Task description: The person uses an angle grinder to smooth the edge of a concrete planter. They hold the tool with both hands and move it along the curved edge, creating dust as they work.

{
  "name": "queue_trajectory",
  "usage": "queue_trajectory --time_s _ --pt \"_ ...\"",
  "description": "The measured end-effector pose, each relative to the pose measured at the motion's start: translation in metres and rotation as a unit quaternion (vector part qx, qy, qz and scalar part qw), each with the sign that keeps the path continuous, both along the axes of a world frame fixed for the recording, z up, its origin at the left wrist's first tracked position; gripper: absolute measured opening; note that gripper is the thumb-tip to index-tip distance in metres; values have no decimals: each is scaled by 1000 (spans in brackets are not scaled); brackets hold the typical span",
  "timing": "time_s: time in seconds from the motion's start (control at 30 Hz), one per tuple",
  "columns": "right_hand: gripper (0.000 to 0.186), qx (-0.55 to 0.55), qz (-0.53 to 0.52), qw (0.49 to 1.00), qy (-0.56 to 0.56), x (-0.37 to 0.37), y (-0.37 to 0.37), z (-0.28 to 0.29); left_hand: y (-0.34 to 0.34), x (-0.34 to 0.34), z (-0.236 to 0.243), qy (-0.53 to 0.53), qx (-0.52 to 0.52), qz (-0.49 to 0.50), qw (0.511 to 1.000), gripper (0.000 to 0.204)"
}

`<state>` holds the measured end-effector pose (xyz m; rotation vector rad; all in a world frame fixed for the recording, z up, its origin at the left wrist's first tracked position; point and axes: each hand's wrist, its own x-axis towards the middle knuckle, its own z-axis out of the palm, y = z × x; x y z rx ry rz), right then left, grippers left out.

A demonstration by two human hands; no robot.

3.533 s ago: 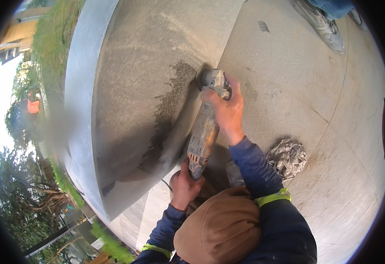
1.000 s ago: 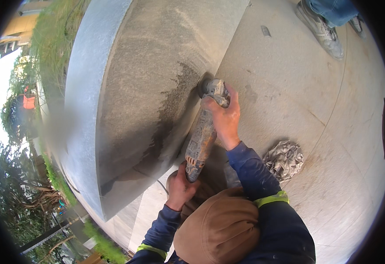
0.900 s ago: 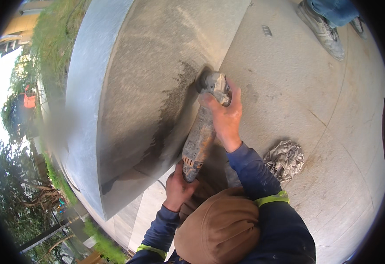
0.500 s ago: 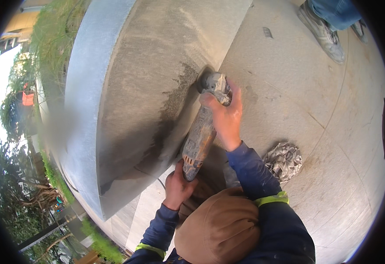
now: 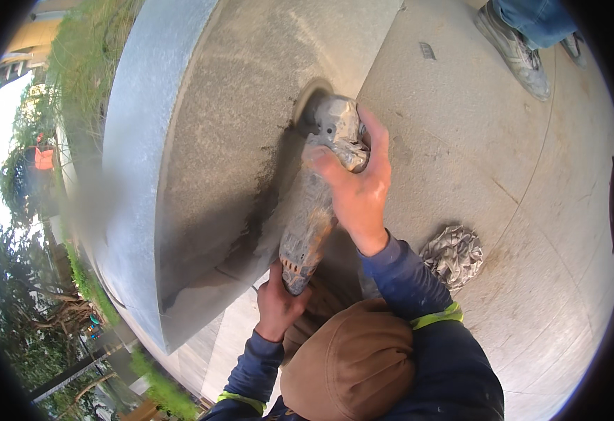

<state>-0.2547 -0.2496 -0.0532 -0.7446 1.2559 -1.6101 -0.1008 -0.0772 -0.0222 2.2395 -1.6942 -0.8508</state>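
A dusty, scuffed angle grinder is held in both my hands against the side of a grey concrete block. My right hand wraps the grinder's head end, thumb on one side and fingers on the other. Around the rear end of its body, by the orange-edged vents, my left hand is closed. The round disc at the far end looks blurred and meets the concrete face. Dark patches mark the concrete beside the tool.
On the paved floor, to the right of my forearm, lies a crumpled silvery bundle. Another person's shoe and jeans show at the far right. Brown rounded cloth fills the lower middle. Plants grow beyond the block.
The grinder's head has slid a little away from me and to the left along the concrete face. Both hands have shifted with it, still gripping.
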Motion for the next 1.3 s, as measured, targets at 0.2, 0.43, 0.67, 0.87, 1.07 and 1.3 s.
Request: queue_trajectory --time_s 0.2,0.43,0.67,0.87,1.07,1.3 --pt "72 147 19 988 -30 8 1 -64 2 8 -23 -34 63 -39 997 70" --pt "73 -8 1 999 35 -3 -2 1 -3 -5 6 -18 18 25 999 57" --pt "71 63 10 997 -34 -1 -2 -27 -1 -1 -9 -41 29 -15 999 68" --pt "68 157 22 985 -66 3 -1 -68 0 0 -24 -51 64 -29 996 68" --pt "70 -33 -3 999 11 0 2 -1 -2 -3 3 -18 -26 21 999 54" --pt "70 30 -6 999 -20 4 2 -29 -2 7 -9 -25 9 -14 1000 61"
